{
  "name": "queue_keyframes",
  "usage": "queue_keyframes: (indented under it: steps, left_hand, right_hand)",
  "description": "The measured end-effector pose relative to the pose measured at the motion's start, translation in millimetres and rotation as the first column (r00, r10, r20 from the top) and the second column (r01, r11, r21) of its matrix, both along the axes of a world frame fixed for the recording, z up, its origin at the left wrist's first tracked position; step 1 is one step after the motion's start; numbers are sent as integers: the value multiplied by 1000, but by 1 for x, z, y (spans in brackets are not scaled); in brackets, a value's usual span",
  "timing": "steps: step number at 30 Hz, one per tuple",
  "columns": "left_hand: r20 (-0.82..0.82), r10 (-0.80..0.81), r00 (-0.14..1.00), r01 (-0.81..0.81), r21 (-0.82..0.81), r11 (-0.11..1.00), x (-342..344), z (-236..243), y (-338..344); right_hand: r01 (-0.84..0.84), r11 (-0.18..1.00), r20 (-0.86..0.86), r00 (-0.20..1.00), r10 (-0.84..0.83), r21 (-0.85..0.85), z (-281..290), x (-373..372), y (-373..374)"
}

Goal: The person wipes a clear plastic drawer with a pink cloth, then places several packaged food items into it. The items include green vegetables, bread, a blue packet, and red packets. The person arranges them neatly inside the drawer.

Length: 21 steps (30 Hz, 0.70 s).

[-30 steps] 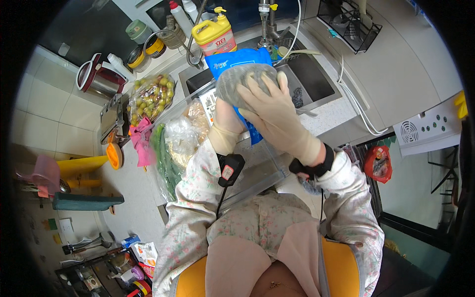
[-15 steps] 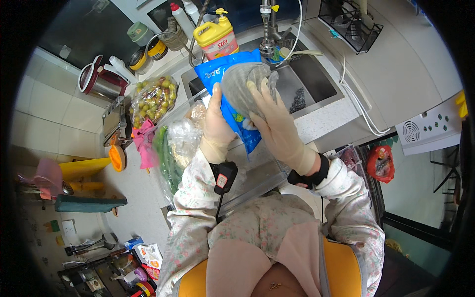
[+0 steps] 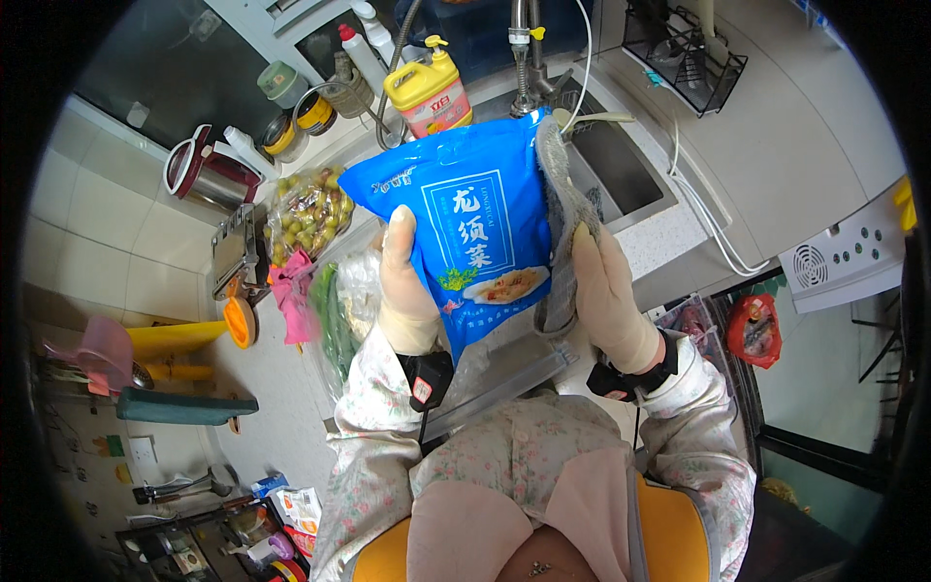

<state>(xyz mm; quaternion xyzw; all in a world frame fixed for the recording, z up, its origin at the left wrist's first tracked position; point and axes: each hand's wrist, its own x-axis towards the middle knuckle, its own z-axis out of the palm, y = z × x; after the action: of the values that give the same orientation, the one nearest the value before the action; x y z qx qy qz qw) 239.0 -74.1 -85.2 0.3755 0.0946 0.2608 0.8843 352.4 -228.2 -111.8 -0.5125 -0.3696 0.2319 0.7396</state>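
Observation:
A blue printed packet (image 3: 441, 175) is upright, its front toward me, over a clear plastic tray (image 3: 465, 388) at the sink's near side. My left hand (image 3: 402, 281) grips the packet's left edge, thumb on the front. My right hand (image 3: 611, 291) holds a grey cloth (image 3: 558, 184) against the packet's right edge. Both hands wear pale thin gloves. Beside my left hand lie green vegetables (image 3: 335, 320) and a white clear bag (image 3: 359, 281). Behind the packet is the steel sink (image 3: 621, 165), partly hidden.
A yellow pump bottle (image 3: 427, 92), faucet (image 3: 524, 87) and jars (image 3: 310, 116) stand at the back. Left are a bag of round fruit (image 3: 310, 213), kettle (image 3: 208, 170), pink cloth (image 3: 291, 296) and yellow board (image 3: 170, 339). Right are a black rack (image 3: 679, 58) and red bag (image 3: 752, 330).
The grey cloth has gone from covering the packet's front to its right edge, exposing the front. My right hand has shifted right with it; my left hand has moved left along with the packet.

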Motion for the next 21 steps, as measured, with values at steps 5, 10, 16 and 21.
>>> queue_keyframes:
  steps: [5,10,16,21]
  left_hand:
    - [-1,8,1000,-8,38,999,-2,6,-4]
    - [-12,7,1000,-7,73,997,-5,7,-5]
    - [9,-18,1000,17,90,996,-8,4,0]
    - [23,-35,999,33,84,996,-10,2,0]
  right_hand:
    - [16,1000,72,997,-14,-26,5,1,-5]
    - [66,997,130,989,-70,33,1,0,-1]
    - [97,991,124,986,-107,91,-5,-1,4]
    - [90,993,97,990,-98,82,-6,0,4]
